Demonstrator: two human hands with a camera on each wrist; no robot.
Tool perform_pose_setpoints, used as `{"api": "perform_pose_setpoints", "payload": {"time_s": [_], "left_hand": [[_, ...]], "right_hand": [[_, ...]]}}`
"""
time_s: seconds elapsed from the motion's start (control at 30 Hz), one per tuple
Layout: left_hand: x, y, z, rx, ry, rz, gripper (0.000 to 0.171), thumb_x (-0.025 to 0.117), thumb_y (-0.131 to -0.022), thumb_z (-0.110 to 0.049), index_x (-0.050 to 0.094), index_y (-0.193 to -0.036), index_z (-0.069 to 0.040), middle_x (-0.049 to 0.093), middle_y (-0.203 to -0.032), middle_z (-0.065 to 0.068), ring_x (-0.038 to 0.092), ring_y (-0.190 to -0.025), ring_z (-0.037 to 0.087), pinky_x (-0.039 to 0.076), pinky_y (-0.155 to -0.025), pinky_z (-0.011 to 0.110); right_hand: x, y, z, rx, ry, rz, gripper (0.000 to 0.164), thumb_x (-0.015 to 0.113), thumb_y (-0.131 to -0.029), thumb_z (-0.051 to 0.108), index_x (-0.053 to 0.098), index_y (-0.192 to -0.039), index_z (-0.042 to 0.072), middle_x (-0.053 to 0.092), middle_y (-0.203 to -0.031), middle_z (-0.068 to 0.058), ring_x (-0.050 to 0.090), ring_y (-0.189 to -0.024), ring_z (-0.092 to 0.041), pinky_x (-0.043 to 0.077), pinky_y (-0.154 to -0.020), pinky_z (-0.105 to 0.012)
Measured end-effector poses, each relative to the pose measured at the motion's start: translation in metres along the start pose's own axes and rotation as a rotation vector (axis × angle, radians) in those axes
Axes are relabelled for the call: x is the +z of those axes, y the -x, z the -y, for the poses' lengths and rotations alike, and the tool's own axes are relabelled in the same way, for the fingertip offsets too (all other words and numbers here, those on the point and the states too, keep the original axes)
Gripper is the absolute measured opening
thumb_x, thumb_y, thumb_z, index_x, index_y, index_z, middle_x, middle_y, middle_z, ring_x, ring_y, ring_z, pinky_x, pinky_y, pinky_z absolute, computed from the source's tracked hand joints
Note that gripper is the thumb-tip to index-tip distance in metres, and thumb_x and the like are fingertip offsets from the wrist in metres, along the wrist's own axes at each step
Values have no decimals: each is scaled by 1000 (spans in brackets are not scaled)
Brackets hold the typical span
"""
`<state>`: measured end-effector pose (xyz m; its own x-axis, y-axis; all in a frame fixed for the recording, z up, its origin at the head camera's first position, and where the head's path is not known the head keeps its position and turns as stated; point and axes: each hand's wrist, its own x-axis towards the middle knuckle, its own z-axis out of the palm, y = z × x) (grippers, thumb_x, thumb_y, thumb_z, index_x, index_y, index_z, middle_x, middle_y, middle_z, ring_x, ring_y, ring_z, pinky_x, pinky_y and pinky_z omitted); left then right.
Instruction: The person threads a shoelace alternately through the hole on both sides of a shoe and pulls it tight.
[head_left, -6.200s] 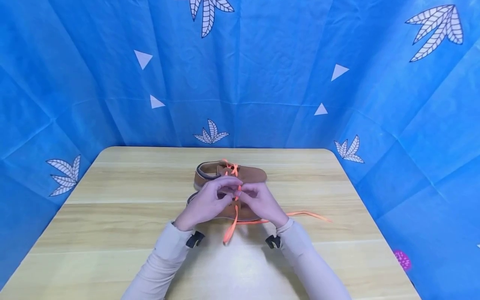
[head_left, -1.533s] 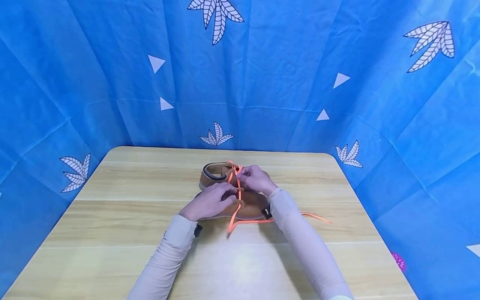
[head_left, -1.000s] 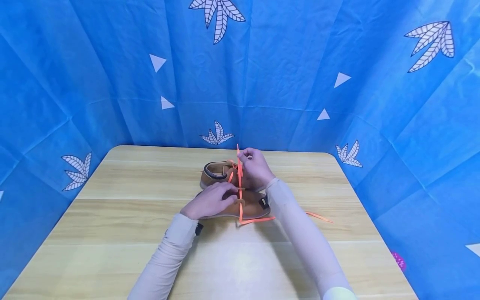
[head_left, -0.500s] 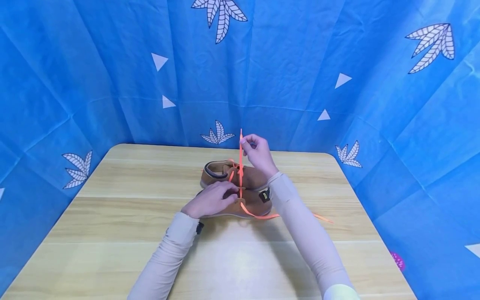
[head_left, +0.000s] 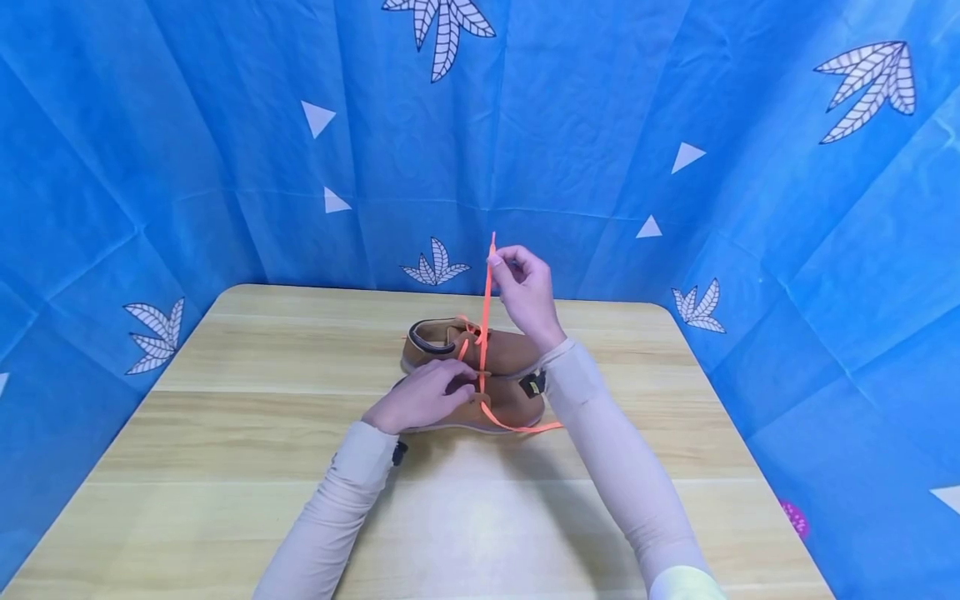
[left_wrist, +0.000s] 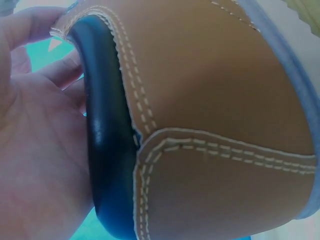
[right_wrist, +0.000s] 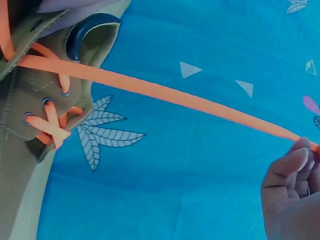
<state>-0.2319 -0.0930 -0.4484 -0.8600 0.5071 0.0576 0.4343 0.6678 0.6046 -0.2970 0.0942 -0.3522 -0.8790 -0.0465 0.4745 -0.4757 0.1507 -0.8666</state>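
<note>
Two brown shoes stand side by side on the table, toes to the right. My left hand (head_left: 423, 396) holds the near shoe (head_left: 517, 407) at its opening; in the left wrist view the thumb meets the brown upper's edge, with fingers behind the dark padded collar (left_wrist: 97, 115). Raised above the far shoe (head_left: 513, 353), my right hand (head_left: 527, 292) pinches an orange shoelace (right_wrist: 165, 94) close to its tip. The lace runs taut down to the near shoe's eyelet flaps. Its other part trails over the near side toward the right, partly behind my right forearm.
The far shoe has orange lacing (right_wrist: 52, 127) crossed through its eyelets. Both shoes are on a light wooden table (head_left: 225, 433). A blue patterned cloth (head_left: 570, 125) hangs round the back and sides.
The right hand has risen from the near shoe to above the far one, drawing the lace up through it. The slack on the near side has shrunk. The left hand stays at the opening.
</note>
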Motion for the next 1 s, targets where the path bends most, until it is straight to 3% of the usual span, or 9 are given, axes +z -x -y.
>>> {"api": "perform_pose_setpoints", "payload": {"time_s": [0.23,0.37,0.43,0.53,0.67,0.7,1.0], "left_hand": [[0,-1,-1,16,8,3,27,63,-102,-29,71,-124,-14,73,-120,-2,67,-117,19,53,-106,44],[0,-2,1,40,2,2,26,62,-103,-29,71,-121,-13,74,-117,-1,68,-115,19,53,-104,43],[0,-2,2,52,-1,7,26,61,-104,-29,72,-120,-13,74,-117,0,68,-114,19,54,-104,42],[0,-3,4,69,-3,16,25,61,-104,-30,71,-119,-13,74,-116,0,68,-113,19,54,-103,42],[-2,-1,5,67,18,33,27,60,-104,-31,70,-122,-12,72,-120,2,66,-116,19,54,-104,42],[-3,0,5,66,22,36,29,60,-104,-31,69,-123,-12,71,-122,3,66,-118,20,54,-105,42],[-8,4,5,77,6,41,35,63,-103,-32,68,-127,-7,69,-127,8,63,-125,25,50,-111,46]], "right_hand": [[-3,3,9,-93,-42,-75,28,61,-105,24,66,-107,-4,61,-87,-12,54,-70,-10,49,-63,-25],[-3,7,5,-42,-102,-58,25,56,-107,22,63,-109,-2,72,-103,-21,66,-83,-10,56,-76,-27],[-3,8,4,-15,-166,-46,20,53,-109,22,60,-109,2,76,-107,-20,72,-90,-12,59,-85,-32],[-4,11,4,3,-263,-36,11,49,-110,21,54,-107,11,80,-99,-11,77,-92,-15,60,-92,-35],[-4,14,6,-3,-393,-9,8,47,-111,18,50,-107,12,76,-87,1,77,-84,-15,62,-88,-33],[-4,14,6,-4,-419,0,11,46,-111,17,49,-109,7,74,-85,1,77,-81,-15,63,-86,-32],[-1,15,8,4,-519,10,10,43,-111,13,46,-112,3,67,-81,-2,72,-70,-15,63,-75,-30]]}}
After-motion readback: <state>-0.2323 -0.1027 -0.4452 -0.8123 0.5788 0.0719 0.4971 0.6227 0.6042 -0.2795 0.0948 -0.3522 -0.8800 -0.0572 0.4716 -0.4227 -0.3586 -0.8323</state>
